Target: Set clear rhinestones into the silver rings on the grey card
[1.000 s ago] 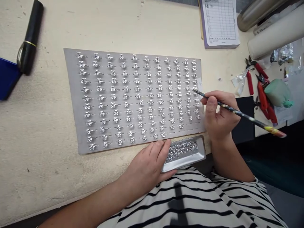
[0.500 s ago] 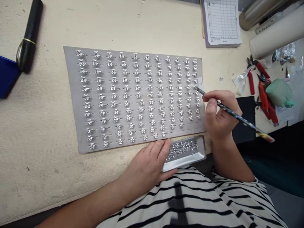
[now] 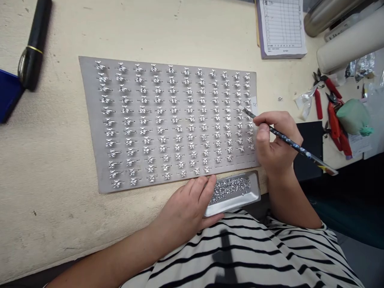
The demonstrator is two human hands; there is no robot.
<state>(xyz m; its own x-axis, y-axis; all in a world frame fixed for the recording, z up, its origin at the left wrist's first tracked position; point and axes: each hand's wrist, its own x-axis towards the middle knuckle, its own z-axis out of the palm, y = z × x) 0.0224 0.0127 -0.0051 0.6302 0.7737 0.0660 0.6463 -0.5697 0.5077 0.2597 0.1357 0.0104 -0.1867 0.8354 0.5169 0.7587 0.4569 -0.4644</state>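
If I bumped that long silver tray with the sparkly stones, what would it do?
The long, shallow, silver, metal-looking tray would probably slide rather than roll, having straight sides. The tiny glittering stones might spill, since they lie loose with no lid. Its thin-looking rim suggests it may be light.

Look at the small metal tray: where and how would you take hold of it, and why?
Probably by its left end, coming from the left and spanning its narrow width, much as the left hand does. The tray is long, shallow and open-topped, with raised walls to press on; loose stones lie in it, so keeping it level seems wise.
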